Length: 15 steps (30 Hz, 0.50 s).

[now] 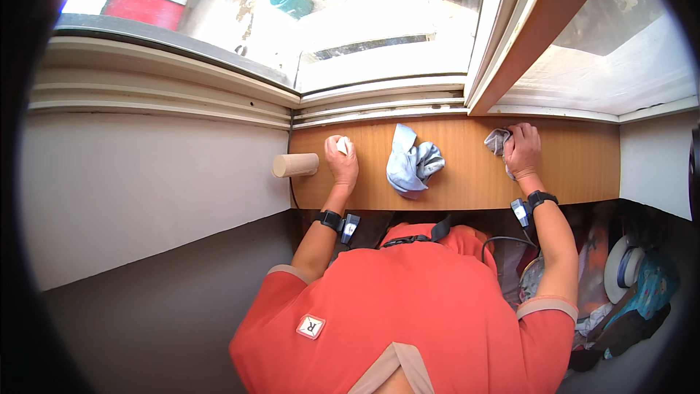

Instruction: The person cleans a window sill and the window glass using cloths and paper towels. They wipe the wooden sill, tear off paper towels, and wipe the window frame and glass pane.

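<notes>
A wooden sill board (465, 175) lies before me under the window. My left hand (341, 161) is on its left part, closed around a small white object (342, 145) that shows only in part between the fingers. Just left of that hand is a beige cylinder (296, 165), apart from it. A crumpled light blue cloth (413, 164) rests on the board between my hands, touched by neither. Farther right, my right hand (523, 150) grips a bunched greyish cloth (496, 141); part of this cloth shows below the hand too.
White sliding-window tracks (383, 104) run along the board's far edge, with a brown window frame post (541, 33) at the right. A white wall (164, 164) bounds the left side. Below the board at right are a white hat (620, 269) and several fabric items. A dark cable hangs near the cylinder.
</notes>
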Motion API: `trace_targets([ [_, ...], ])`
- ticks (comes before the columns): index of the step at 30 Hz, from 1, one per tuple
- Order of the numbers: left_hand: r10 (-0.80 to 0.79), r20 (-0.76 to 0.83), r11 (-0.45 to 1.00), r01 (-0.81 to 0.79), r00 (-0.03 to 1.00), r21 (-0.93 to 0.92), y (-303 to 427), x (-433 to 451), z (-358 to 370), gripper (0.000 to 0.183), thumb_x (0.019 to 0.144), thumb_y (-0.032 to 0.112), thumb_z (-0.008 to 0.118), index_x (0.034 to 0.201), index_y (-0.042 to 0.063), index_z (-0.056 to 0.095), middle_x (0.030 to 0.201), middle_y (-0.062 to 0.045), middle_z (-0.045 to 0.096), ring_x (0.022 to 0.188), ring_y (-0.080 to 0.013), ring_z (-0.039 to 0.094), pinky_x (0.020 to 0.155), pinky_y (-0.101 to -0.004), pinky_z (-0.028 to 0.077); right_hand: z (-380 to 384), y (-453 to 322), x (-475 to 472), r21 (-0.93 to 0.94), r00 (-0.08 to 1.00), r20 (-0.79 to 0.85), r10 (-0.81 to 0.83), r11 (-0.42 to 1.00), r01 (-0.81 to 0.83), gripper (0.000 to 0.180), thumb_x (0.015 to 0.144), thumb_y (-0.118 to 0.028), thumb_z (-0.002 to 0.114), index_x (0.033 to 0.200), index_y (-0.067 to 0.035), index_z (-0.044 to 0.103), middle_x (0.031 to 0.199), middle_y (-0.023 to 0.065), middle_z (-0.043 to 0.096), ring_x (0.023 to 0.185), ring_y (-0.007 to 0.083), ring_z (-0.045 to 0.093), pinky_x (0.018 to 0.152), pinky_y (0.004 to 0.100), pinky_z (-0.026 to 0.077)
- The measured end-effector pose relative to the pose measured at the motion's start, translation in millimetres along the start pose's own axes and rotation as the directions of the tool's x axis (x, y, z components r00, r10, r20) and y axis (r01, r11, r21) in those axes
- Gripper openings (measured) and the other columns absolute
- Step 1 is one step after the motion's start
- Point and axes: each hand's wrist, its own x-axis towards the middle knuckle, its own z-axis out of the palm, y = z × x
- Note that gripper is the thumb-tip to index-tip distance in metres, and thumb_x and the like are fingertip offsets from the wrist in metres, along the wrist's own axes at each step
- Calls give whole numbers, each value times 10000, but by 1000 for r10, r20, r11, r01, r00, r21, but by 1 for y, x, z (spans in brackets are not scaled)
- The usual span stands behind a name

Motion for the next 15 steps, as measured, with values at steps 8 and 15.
trace_targets([
  [8,45,79,999,-47,996,26,13,-32,-9,140,848,29,550,986,17,528,919,-167,530,882,-366,525,814,-454,435,-2,3,-4,-50,1000,-1,15,999,-15,169,791,-149,571,926,-97,658,945,77,584,909,296,558,785,413,470],
  [15,110,3,991,-110,994,77,38,-62,0,185,835,12,547,1020,14,537,932,-162,527,898,-354,528,826,-453,438,3,9,-9,-16,999,-41,-20,1000,20,140,806,-173,583,908,-109,653,945,64,596,895,291,567,773,414,476],
])
